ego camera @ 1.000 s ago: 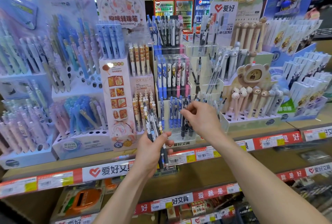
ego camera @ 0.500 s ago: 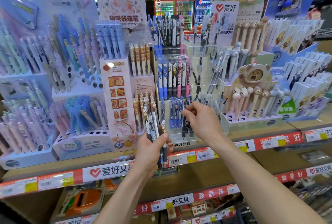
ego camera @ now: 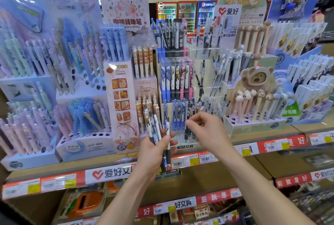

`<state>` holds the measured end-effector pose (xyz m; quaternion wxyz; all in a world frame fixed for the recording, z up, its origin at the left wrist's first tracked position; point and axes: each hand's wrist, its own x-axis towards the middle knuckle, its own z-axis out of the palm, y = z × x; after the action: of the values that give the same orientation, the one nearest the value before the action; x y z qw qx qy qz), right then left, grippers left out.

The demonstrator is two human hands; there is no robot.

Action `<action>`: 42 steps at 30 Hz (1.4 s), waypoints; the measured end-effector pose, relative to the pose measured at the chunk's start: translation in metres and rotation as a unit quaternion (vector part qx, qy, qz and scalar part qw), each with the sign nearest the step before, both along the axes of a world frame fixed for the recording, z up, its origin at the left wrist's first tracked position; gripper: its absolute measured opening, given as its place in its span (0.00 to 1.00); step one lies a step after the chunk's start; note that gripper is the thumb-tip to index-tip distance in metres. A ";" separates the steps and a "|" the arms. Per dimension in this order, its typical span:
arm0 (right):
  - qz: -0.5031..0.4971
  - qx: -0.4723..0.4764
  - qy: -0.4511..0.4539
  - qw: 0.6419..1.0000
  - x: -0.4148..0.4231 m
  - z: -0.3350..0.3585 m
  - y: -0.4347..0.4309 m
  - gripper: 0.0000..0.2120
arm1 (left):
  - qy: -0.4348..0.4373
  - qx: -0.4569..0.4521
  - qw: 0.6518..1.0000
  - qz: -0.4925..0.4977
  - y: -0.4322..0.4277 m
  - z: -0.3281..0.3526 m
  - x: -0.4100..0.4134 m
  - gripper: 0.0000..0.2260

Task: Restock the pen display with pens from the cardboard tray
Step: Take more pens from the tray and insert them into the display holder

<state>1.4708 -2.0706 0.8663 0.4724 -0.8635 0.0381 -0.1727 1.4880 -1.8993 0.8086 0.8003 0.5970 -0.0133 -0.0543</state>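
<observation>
The left grip point(ego camera: 156, 150) is clenched round a bundle of pens point(ego camera: 155, 127). They stand nearly upright, with their tops at 12 o'clock and their tips poking out below the palm at 6 o'clock. The barrels are slim, smooth white plastic printed with cartoon figures, and their lower ends are dark.

At 3 o'clock from that bundle is the right grip point(ego camera: 205, 129). Its fingers are curled and its fingertips point(ego camera: 188, 122) are drawn together. The blur does not let me tell whether they pinch anything.

Just behind both, at 12 o'clock, rises the pen display point(ego camera: 178, 56), a stepped rack of clear glossy plastic. Its bottom tier point(ego camera: 178, 116) holds blue and black pens standing upright. The middle tier holds character pens in flat transparent packs, and the top tier holds more upright pens.

At 9 o'clock is a lavender card stand point(ego camera: 85, 145) with round punched holes, some filled with pastel pens and some open. At 3 o'clock a beige card stand point(ego camera: 253, 125) has square cells, in which stand pens capped with soft rounded animal heads.

All the racks rest on a tan shelf point(ego camera: 75, 167) edged with a red and white price strip point(ego camera: 271, 145).
</observation>
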 end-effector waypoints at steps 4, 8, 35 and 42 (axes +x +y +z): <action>0.089 0.042 0.077 0.992 -0.003 -0.013 0.018 0.05 | -0.007 0.026 0.998 -0.052 -0.003 -0.003 -0.005 0.07; 0.103 0.090 0.088 0.987 -0.001 -0.011 0.022 0.06 | 0.004 0.016 0.997 -0.070 0.001 -0.004 -0.007 0.09; -0.073 -0.073 -0.101 0.989 0.033 0.024 0.010 0.10 | -0.045 0.051 0.998 0.012 0.009 0.002 -0.008 0.04; -0.074 -0.136 -0.065 0.986 0.028 -0.001 0.015 0.10 | -0.025 0.028 0.999 0.024 0.007 0.004 -0.007 0.06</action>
<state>1.4987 -2.0560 0.8649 0.3375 -0.9014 0.0471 -0.2669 1.4814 -1.8919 0.8127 0.7836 0.6207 -0.0173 -0.0204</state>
